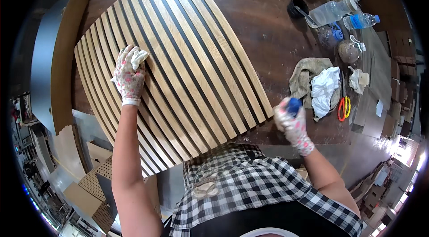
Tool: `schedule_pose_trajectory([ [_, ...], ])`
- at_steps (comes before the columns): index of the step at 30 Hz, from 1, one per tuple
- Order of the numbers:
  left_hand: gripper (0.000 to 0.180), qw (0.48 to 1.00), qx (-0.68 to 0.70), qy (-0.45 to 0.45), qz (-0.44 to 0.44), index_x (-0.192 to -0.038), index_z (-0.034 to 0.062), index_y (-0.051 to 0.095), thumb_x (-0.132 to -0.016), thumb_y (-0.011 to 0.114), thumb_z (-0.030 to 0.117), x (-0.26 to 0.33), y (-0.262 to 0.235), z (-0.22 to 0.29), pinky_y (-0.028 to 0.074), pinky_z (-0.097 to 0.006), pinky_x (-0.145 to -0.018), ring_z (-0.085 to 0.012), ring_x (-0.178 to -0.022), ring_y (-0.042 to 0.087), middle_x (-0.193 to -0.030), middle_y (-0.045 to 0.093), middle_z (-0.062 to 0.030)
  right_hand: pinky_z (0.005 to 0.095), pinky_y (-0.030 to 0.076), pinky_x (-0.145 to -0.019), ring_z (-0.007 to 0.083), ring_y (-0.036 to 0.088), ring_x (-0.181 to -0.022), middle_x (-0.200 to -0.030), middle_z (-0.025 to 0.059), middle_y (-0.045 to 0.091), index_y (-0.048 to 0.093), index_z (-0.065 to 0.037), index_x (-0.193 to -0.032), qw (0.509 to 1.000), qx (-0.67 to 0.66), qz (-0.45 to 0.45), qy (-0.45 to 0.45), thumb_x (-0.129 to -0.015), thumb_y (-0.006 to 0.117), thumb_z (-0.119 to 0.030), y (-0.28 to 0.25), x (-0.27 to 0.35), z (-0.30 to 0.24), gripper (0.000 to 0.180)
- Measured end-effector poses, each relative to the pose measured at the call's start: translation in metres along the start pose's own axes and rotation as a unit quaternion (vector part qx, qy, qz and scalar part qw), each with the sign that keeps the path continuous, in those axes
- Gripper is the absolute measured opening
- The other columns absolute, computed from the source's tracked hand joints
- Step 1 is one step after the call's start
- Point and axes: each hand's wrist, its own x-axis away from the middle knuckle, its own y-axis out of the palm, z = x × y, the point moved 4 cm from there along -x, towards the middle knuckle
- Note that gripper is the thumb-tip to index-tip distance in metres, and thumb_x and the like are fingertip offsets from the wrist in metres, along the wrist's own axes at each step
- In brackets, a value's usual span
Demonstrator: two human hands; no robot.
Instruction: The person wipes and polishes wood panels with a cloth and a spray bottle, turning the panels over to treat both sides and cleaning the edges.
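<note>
A slatted wood panel (pixel 178 58), light oak strips with dark gaps between them, lies at an angle on the dark brown table. My left hand (pixel 128 74), in a white glove with pink spots, rests on the panel's left part. Its fingers are closed around a crumpled white cloth (pixel 139 58) pressed to the slats. By the panel's lower right corner, my right hand (pixel 292 125), in a matching glove, grips an object with a round dark blue top (pixel 294 106). The rest of that object is hidden inside the fist.
Right of the panel lie a grey-brown rag (pixel 306 74), a white cloth (pixel 325 89) and scissors (pixel 343 107) with orange and yellow handles. Several plastic bottles (pixel 333 12) and a black cup (pixel 297 9) stand or lie farther back. A cardboard-edged dark panel (pixel 49 62) leans at the left.
</note>
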Motion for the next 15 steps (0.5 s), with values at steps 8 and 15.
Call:
schedule_pose_trajectory([
  [8,0.023,0.941,0.304,-0.107,0.109,-0.103,0.0054,0.062,-0.081,0.057,0.004,0.113,-0.095,-0.038,0.046,-0.030,-0.088,-0.0205,-0.099,0.058,-0.109,0.059,-0.0084,0.0208,0.038,-0.054,0.0042,0.047,-0.058,-0.065,-0.0047,0.053,0.060,-0.007,-0.080,0.835,0.431,0.150,-0.309,-0.079,0.065,-0.014,-0.005,-0.007,-0.030,0.009],
  [15,0.021,0.704,0.507,-0.468,0.168,-0.109,0.0077,0.052,-0.089,0.053,0.015,0.360,-0.146,-0.115,0.054,-0.029,-0.068,-0.0164,-0.077,0.061,-0.095,0.060,-0.0046,0.0334,0.046,-0.069,0.0242,0.061,-0.076,-0.082,0.0129,0.062,0.062,-0.003,-0.093,0.687,0.643,0.146,-0.304,-0.077,0.065,-0.028,-0.002,-0.012,0.014,0.029],
])
